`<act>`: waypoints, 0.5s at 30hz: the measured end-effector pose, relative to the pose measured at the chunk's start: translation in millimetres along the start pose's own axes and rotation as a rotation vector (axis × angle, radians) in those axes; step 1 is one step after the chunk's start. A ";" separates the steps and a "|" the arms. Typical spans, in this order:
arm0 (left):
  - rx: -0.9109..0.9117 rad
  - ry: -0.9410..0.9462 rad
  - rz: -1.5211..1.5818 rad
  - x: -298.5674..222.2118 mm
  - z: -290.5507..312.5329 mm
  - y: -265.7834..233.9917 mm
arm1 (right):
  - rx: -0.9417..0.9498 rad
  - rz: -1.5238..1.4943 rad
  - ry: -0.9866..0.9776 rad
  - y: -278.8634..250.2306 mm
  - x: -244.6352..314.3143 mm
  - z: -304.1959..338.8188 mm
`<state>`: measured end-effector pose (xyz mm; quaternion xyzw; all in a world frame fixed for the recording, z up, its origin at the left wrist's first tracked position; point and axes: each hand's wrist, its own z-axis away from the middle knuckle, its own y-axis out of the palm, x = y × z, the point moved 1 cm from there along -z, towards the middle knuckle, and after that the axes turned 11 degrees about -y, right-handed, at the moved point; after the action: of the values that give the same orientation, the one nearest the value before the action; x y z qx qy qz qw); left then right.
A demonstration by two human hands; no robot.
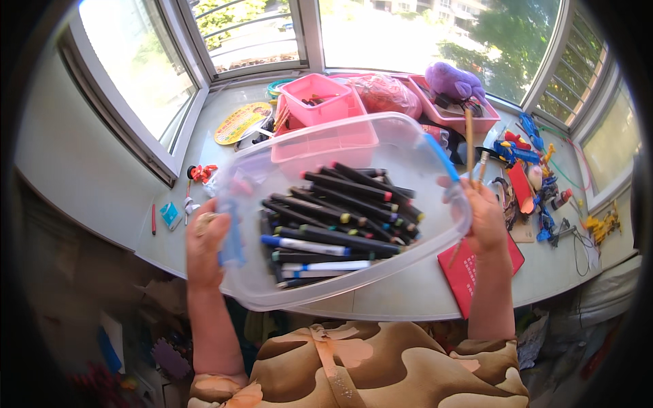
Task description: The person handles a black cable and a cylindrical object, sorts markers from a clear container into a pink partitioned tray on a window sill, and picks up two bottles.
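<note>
Pale and bow-fronted in the fisheye view, a white bench [394,299] is set below bright windows [435,41]. Over its near part, at the middle of the scene, a clear plastic box [435,211] with rounded corners and blue side handles is held tilted between both hands. Inside it, a loose heap of black-barrelled markers [320,211] with coloured ends is contained, and a few white markers with blue caps [313,246] are laid at its near side. The left end of the box is gripped by the left hand [206,238], and the right end by the right hand [484,212], beside which two slender brown sticks [469,143] are seen upright; whether they are gripped too cannot be told.

Below the right forearm, a flat red booklet [452,277] is partly covered. Beyond the box, a small pink plastic basket [326,112] is stacked on other pink containers, and to its right a purple plush toy [452,81] is perched on a pink tray [471,125]. At far left, a yellow round fan [238,124] is laid; at right, multicoloured plastic toys [527,180] are scattered.
</note>
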<state>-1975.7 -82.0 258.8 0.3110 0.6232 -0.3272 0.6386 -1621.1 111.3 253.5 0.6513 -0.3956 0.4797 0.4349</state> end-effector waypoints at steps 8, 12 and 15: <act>0.242 -0.038 0.264 46.8 -46.8 118.5 | -0.178 0.076 -0.001 -100.0 -6.8 -13.7; 0.279 -0.028 0.278 53.5 -65.7 149.4 | -0.249 0.114 0.000 -131.6 -20.3 -15.1; 0.312 -0.071 0.316 54.1 -70.3 168.6 | -0.240 0.116 0.029 -154.0 -24.2 -17.9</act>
<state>-1881.0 72.9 200.9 0.4880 0.4856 -0.3261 0.6478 -1487.9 178.1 204.2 0.5635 -0.4809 0.4627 0.4869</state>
